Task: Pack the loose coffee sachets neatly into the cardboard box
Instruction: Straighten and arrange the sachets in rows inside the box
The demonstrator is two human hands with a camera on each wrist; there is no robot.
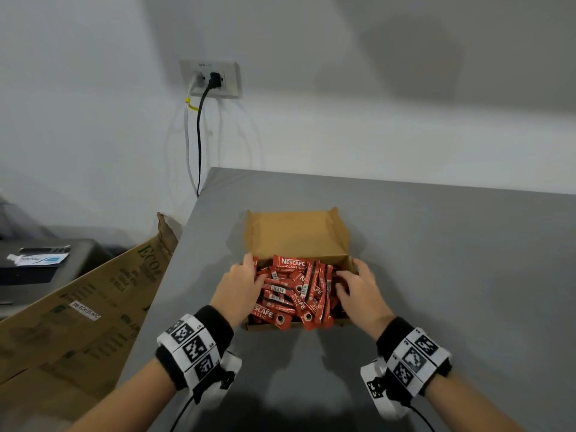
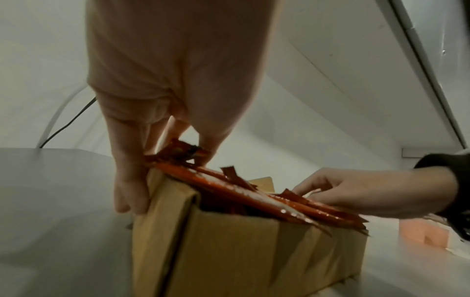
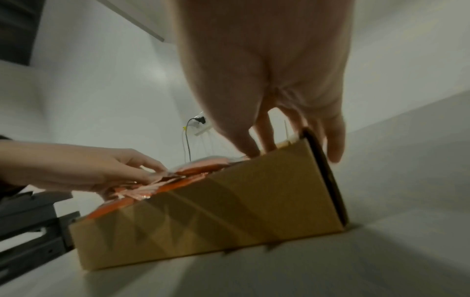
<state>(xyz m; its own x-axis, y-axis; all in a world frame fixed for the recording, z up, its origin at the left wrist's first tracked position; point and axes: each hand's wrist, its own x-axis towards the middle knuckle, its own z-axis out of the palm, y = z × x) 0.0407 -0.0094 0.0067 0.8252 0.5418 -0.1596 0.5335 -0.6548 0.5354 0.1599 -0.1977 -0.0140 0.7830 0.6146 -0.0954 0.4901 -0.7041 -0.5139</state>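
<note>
An open cardboard box sits on the grey table, its lid flap folded back toward the wall. Red Nescafe sachets are heaped in it, crossing each other and rising above the rim. My left hand lies over the box's left wall. In the left wrist view one finger runs down outside the box while the thumb and other fingers press on sachet ends. My right hand straddles the right wall, its straight fingers touching the sachets.
A large flattened carton leans against the table's left edge. Beyond it a dark machine carries a white pouch. A wall socket with two cables hangs behind the table's far left corner. Bare table surface lies right of the box.
</note>
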